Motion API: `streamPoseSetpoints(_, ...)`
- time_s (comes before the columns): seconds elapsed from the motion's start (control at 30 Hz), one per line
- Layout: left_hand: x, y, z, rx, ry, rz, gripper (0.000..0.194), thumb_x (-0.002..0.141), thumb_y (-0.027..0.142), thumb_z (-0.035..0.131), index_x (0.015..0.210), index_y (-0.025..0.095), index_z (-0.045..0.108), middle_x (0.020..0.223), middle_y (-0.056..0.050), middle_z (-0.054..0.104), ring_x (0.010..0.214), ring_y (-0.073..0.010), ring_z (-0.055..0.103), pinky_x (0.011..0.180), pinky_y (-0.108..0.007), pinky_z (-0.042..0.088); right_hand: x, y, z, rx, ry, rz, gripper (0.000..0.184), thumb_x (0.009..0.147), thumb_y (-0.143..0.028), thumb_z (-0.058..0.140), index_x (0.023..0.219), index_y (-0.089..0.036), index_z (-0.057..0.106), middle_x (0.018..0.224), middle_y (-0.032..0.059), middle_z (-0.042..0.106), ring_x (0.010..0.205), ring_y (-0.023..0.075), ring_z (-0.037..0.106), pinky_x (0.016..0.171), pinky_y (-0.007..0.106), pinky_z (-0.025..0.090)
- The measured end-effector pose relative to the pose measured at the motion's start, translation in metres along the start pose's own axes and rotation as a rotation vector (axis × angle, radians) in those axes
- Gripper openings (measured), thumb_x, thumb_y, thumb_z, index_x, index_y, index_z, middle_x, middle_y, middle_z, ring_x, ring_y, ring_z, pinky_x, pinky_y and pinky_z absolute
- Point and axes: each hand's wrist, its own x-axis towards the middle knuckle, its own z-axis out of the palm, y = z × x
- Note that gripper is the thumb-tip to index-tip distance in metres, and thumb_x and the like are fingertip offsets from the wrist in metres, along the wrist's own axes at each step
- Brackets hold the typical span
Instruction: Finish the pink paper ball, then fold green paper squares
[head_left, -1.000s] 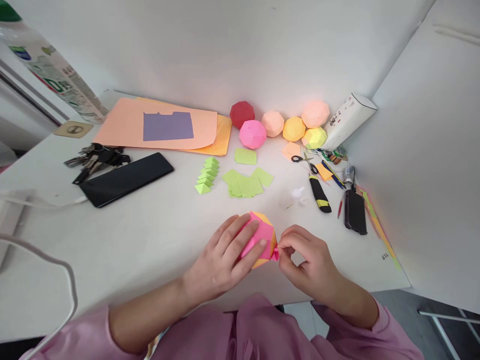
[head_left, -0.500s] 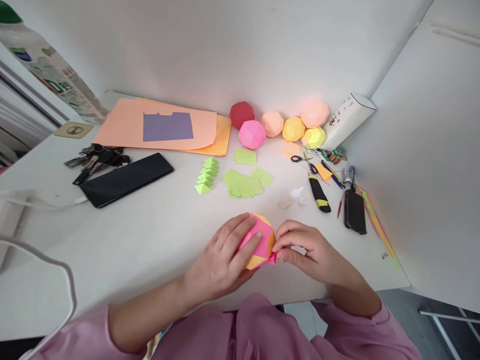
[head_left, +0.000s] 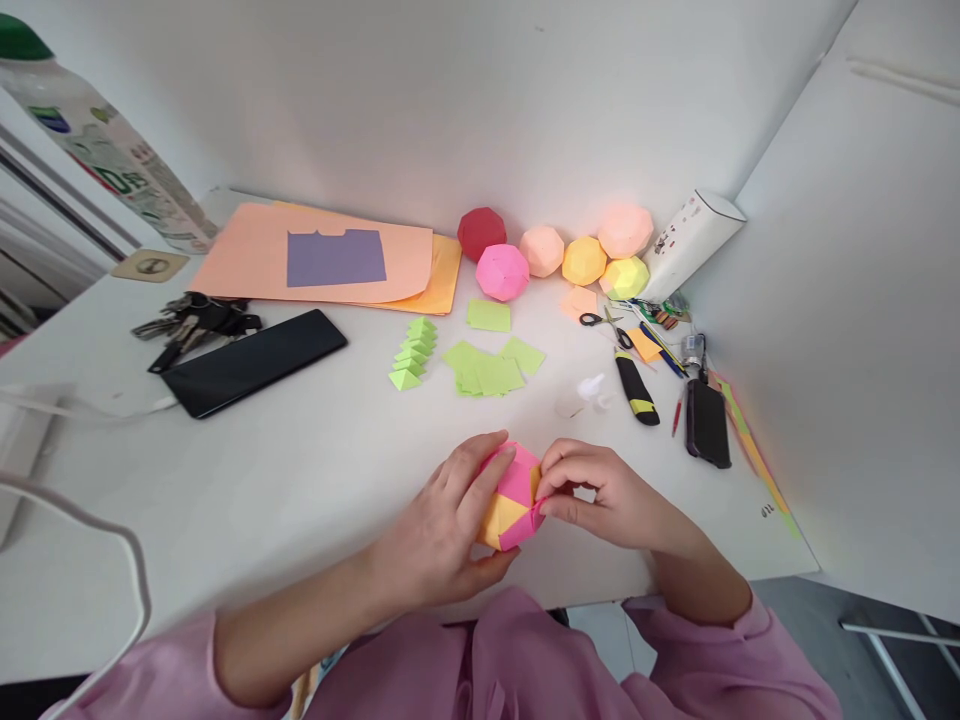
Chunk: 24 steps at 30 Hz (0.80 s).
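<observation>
Above the front part of the table, my left hand (head_left: 442, 520) is wrapped round a pink and orange folded paper ball (head_left: 517, 482), thumb below and fingers over its top. The right hand (head_left: 596, 490) pinches the ball's right side with thumb and forefinger, at a pink paper edge. Beyond the hands lie loose light-green paper squares (head_left: 491, 372) and a row of folded green paper pieces (head_left: 414, 352). Finished-looking paper balls stand along the wall, among them a pink ball (head_left: 502, 272) and a dark red ball (head_left: 481, 234).
Scissors (head_left: 606, 320), a black and yellow cutter (head_left: 637, 388) and a black power-bank-like box (head_left: 708, 425) lie at the right. A white tube (head_left: 694, 245) leans there. Left are a black phone (head_left: 255, 362), keys (head_left: 199, 325), coloured sheets (head_left: 255, 245) and a white cable (head_left: 135, 560).
The paper ball has turned in my left hand, showing more orange at its lower left. The pink flap that stuck out at its lower right now lies closer to the ball.
</observation>
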Motion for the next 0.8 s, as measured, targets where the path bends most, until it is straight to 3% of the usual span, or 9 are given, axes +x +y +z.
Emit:
streamPoseSetpoints(0.33, -0.001, 0.002, 0.002, -0.033, -0.028, -0.076, 0.091, 0.071, 0.02, 0.069, 0.144, 0.012, 0.015, 0.139, -0.026, 0.033, 0.129, -0.0364, 0.037, 0.096, -0.05, 0.047, 0.003, 0.001, 0.001, 0.02, -0.019, 0.033, 0.008, 0.083, -0.018, 0.06, 0.076, -0.015, 0.063, 0.08, 0.002, 0.053, 0.064, 0.0085, 0.051, 0.057, 0.021, 0.045)
streamPoseSetpoints(0.67, -0.003, 0.002, 0.008, -0.085, -0.054, -0.11, 0.097, 0.071, 0.026, 0.072, 0.145, 0.015, 0.011, 0.139, -0.025, 0.034, 0.128, -0.037, 0.039, 0.096, -0.052, 0.047, 0.002, 0.002, 0.012, -0.042, 0.075, -0.028, 0.011, 0.072, -0.007, 0.06, 0.068, -0.016, 0.055, 0.077, -0.0002, 0.05, 0.054, 0.0053, 0.045, 0.05, 0.019, 0.042)
streamPoseSetpoints(0.8, -0.004, -0.001, 0.008, -0.119, -0.051, -0.104, 0.099, 0.071, 0.036, 0.073, 0.146, 0.017, 0.011, 0.139, -0.025, 0.034, 0.128, -0.0377, 0.039, 0.097, -0.054, 0.045, 0.002, 0.002, 0.015, -0.102, 0.111, -0.052, 0.011, 0.072, -0.007, 0.058, 0.069, -0.017, 0.054, 0.076, -0.0003, 0.049, 0.053, 0.0055, 0.045, 0.05, 0.019, 0.041)
